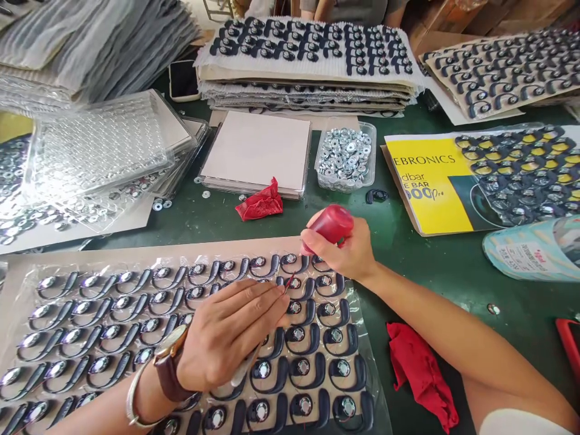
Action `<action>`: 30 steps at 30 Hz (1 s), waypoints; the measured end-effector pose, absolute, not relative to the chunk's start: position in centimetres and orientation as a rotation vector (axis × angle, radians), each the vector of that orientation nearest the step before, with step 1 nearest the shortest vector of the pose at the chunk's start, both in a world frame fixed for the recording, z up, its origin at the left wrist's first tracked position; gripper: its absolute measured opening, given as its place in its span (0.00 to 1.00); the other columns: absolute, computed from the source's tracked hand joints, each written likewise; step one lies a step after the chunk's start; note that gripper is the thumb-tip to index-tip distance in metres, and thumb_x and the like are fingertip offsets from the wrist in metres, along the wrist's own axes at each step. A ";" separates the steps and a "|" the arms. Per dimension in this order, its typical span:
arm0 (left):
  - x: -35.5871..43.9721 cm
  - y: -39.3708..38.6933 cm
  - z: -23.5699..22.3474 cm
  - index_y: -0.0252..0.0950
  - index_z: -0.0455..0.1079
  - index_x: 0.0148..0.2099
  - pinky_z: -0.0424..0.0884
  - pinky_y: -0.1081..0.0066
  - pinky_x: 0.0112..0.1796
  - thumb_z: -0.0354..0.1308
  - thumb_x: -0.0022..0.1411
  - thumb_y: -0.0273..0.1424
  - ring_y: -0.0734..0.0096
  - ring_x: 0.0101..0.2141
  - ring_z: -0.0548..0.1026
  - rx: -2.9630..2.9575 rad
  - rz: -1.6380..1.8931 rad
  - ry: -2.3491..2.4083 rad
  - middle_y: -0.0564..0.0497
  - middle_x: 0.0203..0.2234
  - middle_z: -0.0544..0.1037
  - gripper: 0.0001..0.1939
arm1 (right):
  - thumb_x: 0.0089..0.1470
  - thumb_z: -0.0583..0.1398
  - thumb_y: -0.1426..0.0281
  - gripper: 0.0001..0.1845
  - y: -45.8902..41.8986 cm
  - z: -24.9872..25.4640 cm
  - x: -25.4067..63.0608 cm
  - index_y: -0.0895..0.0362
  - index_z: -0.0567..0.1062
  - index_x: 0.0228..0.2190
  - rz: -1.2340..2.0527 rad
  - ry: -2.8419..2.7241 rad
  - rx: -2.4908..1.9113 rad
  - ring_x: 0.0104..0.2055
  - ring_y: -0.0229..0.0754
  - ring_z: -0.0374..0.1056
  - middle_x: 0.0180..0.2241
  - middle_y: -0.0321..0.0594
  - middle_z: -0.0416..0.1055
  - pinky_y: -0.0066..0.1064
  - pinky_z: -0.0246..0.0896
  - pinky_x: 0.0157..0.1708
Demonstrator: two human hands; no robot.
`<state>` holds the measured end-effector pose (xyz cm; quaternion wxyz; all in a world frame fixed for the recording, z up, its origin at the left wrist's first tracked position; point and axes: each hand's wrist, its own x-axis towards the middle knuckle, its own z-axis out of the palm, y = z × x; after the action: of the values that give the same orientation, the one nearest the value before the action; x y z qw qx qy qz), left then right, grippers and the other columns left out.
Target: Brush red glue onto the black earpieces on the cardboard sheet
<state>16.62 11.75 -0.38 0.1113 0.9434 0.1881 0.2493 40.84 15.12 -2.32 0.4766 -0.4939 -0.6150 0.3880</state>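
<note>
A clear plastic tray [27, 272] with rows of black hook-shaped parts with shiny round centres [299, 333] lies in front of me. My left hand [229, 332], with a watch and bangle at the wrist, rests flat on the tray, fingers stretched out and steadying it. My right hand [347, 251] grips a small red squeeze bottle [330, 225], tilted down, its thin red nozzle tip [288, 284] touching the tray by my left fingertips.
A tub of metal washers [346, 156], a white board [256, 151], red rags [260, 202] [419, 371], stacks of filled trays [308, 54] [507, 69], empty clear trays [99, 145], a phone [183, 78] and a yellow printed carton [430, 187] surround me on the green table [430, 266]. A person sits at the far side.
</note>
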 end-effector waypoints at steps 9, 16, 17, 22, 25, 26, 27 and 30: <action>16.9 12.6 -1.8 0.26 0.71 0.53 0.72 0.62 0.52 0.51 0.70 0.26 0.62 0.49 0.77 2.894 0.750 0.599 0.43 0.46 0.80 0.14 | 0.53 0.66 0.57 0.14 14.8 -4.7 39.8 0.55 0.74 0.31 0.970 -1.436 -1.203 0.25 0.41 0.72 0.23 0.37 0.76 0.33 0.70 0.30; 17.1 12.0 -2.2 0.27 0.72 0.52 0.74 0.61 0.50 0.53 0.69 0.26 0.61 0.47 0.78 2.913 0.809 0.634 0.43 0.44 0.80 0.13 | 0.52 0.66 0.57 0.15 14.9 -4.1 39.6 0.55 0.73 0.28 0.957 -1.484 -1.217 0.25 0.41 0.73 0.24 0.38 0.76 0.32 0.70 0.29; 17.1 12.0 -2.2 0.27 0.72 0.52 0.74 0.61 0.50 0.53 0.69 0.26 0.61 0.47 0.78 2.912 0.806 0.633 0.43 0.44 0.80 0.13 | 0.52 0.66 0.57 0.15 14.9 -4.0 39.5 0.55 0.73 0.28 0.953 -1.495 -1.218 0.25 0.41 0.73 0.24 0.38 0.76 0.32 0.70 0.29; 17.2 12.1 -2.2 0.26 0.73 0.51 0.75 0.59 0.50 0.53 0.68 0.26 0.60 0.47 0.78 2.902 0.805 0.615 0.42 0.44 0.80 0.13 | 0.53 0.65 0.57 0.14 15.0 -4.1 39.5 0.55 0.74 0.29 0.909 -1.534 -1.256 0.25 0.40 0.72 0.23 0.37 0.76 0.31 0.69 0.31; 17.4 12.2 -2.0 0.27 0.73 0.50 0.75 0.61 0.50 0.53 0.69 0.26 0.61 0.47 0.78 2.894 0.827 0.625 0.43 0.43 0.80 0.12 | 0.53 0.65 0.56 0.15 15.1 -4.2 39.5 0.55 0.75 0.30 0.891 -1.527 -1.285 0.25 0.40 0.72 0.23 0.37 0.76 0.31 0.69 0.32; 17.4 12.2 -1.9 0.27 0.73 0.50 0.75 0.61 0.51 0.52 0.69 0.26 0.62 0.47 0.78 2.888 0.833 0.632 0.43 0.43 0.80 0.12 | 0.53 0.65 0.56 0.15 15.1 -4.3 39.5 0.55 0.74 0.30 0.893 -1.522 -1.289 0.25 0.40 0.72 0.23 0.36 0.76 0.31 0.69 0.32; 17.5 12.2 -1.9 0.27 0.73 0.50 0.75 0.62 0.51 0.52 0.69 0.27 0.62 0.47 0.78 2.884 0.835 0.633 0.43 0.43 0.80 0.13 | 0.53 0.65 0.56 0.15 15.1 -4.3 39.6 0.55 0.74 0.30 0.901 -1.518 -1.291 0.25 0.40 0.72 0.23 0.36 0.76 0.31 0.69 0.31; 17.4 12.2 -1.8 0.27 0.73 0.50 0.75 0.62 0.50 0.53 0.69 0.27 0.62 0.47 0.78 2.878 0.811 0.629 0.43 0.43 0.80 0.12 | 0.53 0.65 0.55 0.15 15.1 -4.5 39.7 0.55 0.74 0.29 0.921 -1.491 -1.270 0.25 0.40 0.72 0.23 0.37 0.76 0.32 0.69 0.31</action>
<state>17.39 12.20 -1.76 0.0428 0.9410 0.2057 0.2651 39.67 15.10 -4.47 0.4692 -0.5182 -0.6084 0.3756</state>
